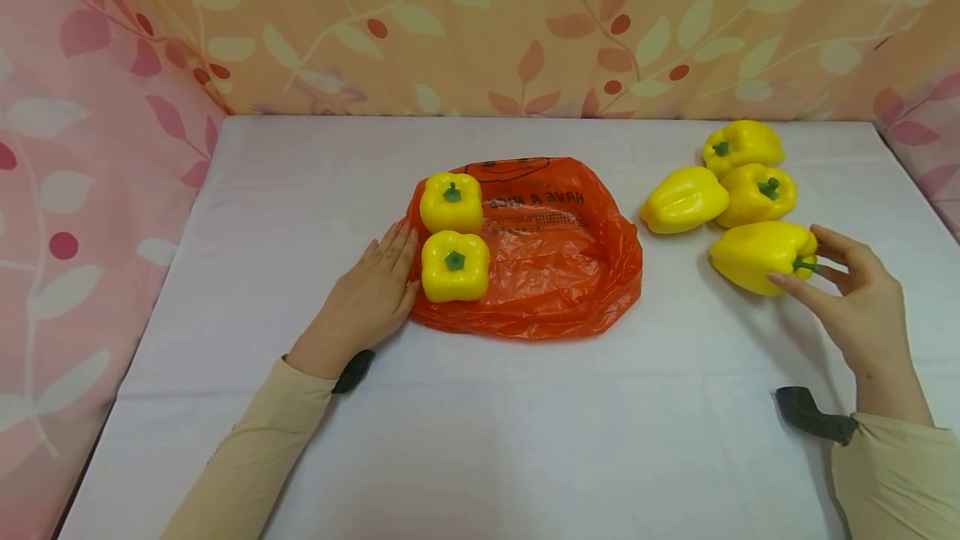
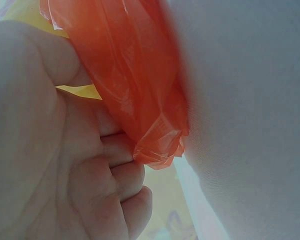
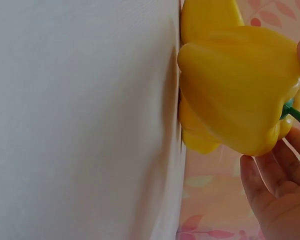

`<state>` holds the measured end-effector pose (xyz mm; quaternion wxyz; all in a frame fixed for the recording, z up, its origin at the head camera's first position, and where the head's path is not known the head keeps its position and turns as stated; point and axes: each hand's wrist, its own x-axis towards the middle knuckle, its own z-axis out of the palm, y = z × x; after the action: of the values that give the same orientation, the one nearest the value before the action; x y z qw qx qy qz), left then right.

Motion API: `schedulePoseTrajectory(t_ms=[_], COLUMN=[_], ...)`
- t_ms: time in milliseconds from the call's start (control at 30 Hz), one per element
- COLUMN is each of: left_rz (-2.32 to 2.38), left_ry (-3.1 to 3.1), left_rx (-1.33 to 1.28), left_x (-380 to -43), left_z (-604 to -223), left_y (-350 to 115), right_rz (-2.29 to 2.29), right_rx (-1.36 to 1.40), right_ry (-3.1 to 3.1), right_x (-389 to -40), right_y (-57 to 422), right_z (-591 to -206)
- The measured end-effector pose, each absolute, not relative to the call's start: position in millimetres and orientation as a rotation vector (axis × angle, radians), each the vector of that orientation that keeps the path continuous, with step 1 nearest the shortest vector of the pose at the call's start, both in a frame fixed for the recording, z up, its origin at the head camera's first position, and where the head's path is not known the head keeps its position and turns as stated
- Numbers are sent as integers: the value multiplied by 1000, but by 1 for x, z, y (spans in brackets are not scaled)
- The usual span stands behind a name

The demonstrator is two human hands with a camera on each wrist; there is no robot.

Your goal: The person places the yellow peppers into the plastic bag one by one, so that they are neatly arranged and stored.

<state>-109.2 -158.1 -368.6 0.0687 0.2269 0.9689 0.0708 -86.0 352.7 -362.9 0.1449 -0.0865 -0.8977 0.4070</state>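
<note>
A flattened red plastic bag (image 1: 540, 273) with printed lettering lies on the table. Two yellow bell peppers, one at the back (image 1: 452, 211) and one in front (image 1: 455, 277), stand stem up on its left part. My left hand (image 1: 371, 294) rests along the bag's left edge with fingers extended; in the left wrist view they touch the red plastic (image 2: 135, 75). On the right, my right hand (image 1: 862, 298) holds another yellow bell pepper (image 1: 757, 257) by its stem end, thumb in front and fingers behind. Its green stem (image 3: 296, 114) shows in the right wrist view.
Behind the held pepper, more yellow bell peppers sit close together: one on its side (image 1: 684, 200), one with its stem showing (image 1: 759, 194), and one farthest back (image 1: 744, 148). A white cloth (image 1: 487, 440) covers the table. Patterned curtains (image 1: 480, 32) hang at its back and sides.
</note>
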Motion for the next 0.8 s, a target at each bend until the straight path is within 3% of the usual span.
schedulePoseTrajectory(t_ms=[500, 800], left_rz=[213, 210], left_ry=[2913, 2914], left_rx=[683, 683], left_x=[-109, -109], left_z=[-368, -368], left_y=[-158, -158], right_rz=[1131, 1190], right_rx=[-95, 134], right_ry=[-2566, -2466], right_x=[-81, -87], right_y=[328, 309], right_z=[-340, -323])
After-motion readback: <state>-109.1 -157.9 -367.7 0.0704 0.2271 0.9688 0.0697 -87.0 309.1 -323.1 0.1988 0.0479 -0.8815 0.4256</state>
